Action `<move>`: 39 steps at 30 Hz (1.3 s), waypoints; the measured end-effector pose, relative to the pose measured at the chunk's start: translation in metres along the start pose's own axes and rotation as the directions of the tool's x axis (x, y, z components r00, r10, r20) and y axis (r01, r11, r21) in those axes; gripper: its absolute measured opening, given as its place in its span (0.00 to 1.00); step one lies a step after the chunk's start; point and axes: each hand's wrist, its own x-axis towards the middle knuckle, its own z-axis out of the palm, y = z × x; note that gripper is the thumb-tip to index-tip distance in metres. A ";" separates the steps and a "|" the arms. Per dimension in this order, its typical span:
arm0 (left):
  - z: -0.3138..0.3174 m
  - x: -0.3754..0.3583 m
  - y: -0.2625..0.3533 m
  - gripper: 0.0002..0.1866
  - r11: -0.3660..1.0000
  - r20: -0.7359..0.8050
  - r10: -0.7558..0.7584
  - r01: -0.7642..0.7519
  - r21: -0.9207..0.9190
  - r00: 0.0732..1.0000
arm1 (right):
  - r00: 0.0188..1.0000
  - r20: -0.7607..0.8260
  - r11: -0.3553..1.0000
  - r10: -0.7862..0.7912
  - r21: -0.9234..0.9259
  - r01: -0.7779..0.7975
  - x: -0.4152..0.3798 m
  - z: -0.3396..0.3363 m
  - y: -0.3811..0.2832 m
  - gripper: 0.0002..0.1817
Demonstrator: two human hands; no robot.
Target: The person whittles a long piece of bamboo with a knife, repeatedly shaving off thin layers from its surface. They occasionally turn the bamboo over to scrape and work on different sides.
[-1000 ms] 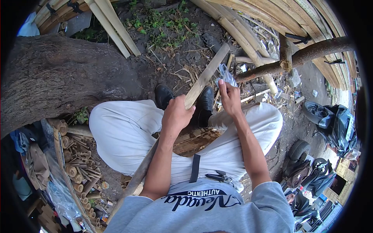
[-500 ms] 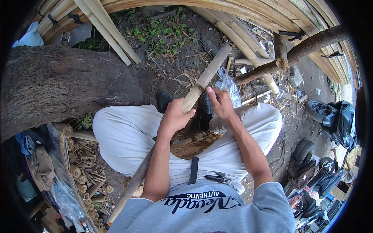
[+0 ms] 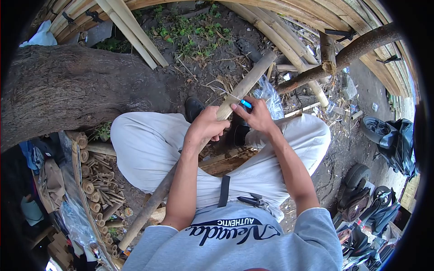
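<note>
Ground: dark bare soil (image 3: 175, 82) is spreading outdoors, with plastic litter (image 3: 349, 88) lying toward the right.
Tree: a thick, rough-barked trunk (image 3: 68, 97) is filling the left side.
Weeds: low green plants (image 3: 192, 34) are growing near the top.
Bamboo: long slats (image 3: 361, 25) are lining the upper right; cut poles (image 3: 94, 197) are lying stacked at lower left.
Right edge: dark motorcycles (image 3: 392, 144) are standing.
Light: daylight is falling over everything.

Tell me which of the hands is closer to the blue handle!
Right. The right hand holds the blue handle; the left hand grips the long wooden piece lower in the view, apart from the handle.
</note>
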 end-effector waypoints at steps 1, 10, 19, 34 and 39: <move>0.001 0.004 -0.004 0.15 1.000 0.002 -0.019 0.019 0.015 1.000 | 1.000 0.009 0.999 0.019 -0.026 -0.018 0.001 -0.002 -0.001 0.27; 0.008 0.009 -0.011 0.15 0.980 -0.087 0.105 -0.088 0.179 0.991 | 0.996 0.050 0.996 0.070 -0.056 -0.067 0.005 0.016 0.022 0.31; 0.009 0.004 -0.015 0.23 0.946 -0.157 0.179 -0.126 0.298 0.971 | 0.997 0.057 0.998 0.056 -0.029 -0.054 0.009 0.016 0.017 0.32; 0.026 -0.020 -0.019 0.25 0.786 -0.321 0.211 0.035 0.618 0.923 | 0.922 0.214 0.557 0.322 0.744 -0.367 0.006 0.034 0.030 0.21; 0.021 -0.025 -0.021 0.27 0.784 -0.315 0.287 -0.033 0.619 0.905 | 0.927 0.171 0.610 0.333 0.711 -0.351 0.004 0.035 0.027 0.23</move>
